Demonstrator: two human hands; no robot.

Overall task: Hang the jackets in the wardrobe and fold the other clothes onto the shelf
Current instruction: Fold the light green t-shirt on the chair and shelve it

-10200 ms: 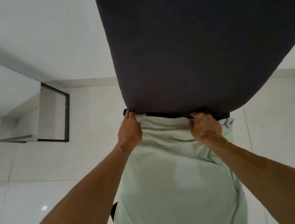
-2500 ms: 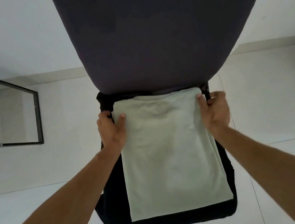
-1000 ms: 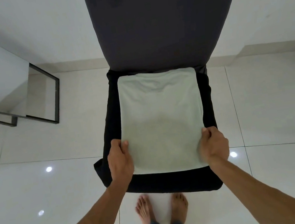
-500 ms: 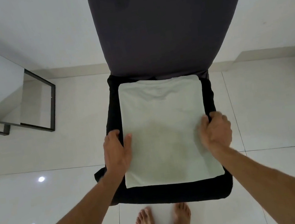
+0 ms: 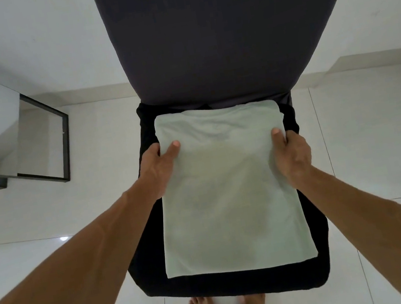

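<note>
My left hand [image 5: 161, 170] and right hand [image 5: 294, 156] each pinch one side edge of the folded pale green T-shirt [image 5: 230, 208], thumbs on top, so it can keep its shape, I think, when lifted. It lies flat in the middle of the black chair seat [image 5: 243, 286].

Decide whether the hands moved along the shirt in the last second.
Yes. The left hand and right hand have slid from the near corners of the shirt, by the front edge of the seat, up its sides towards the chair back.
</note>
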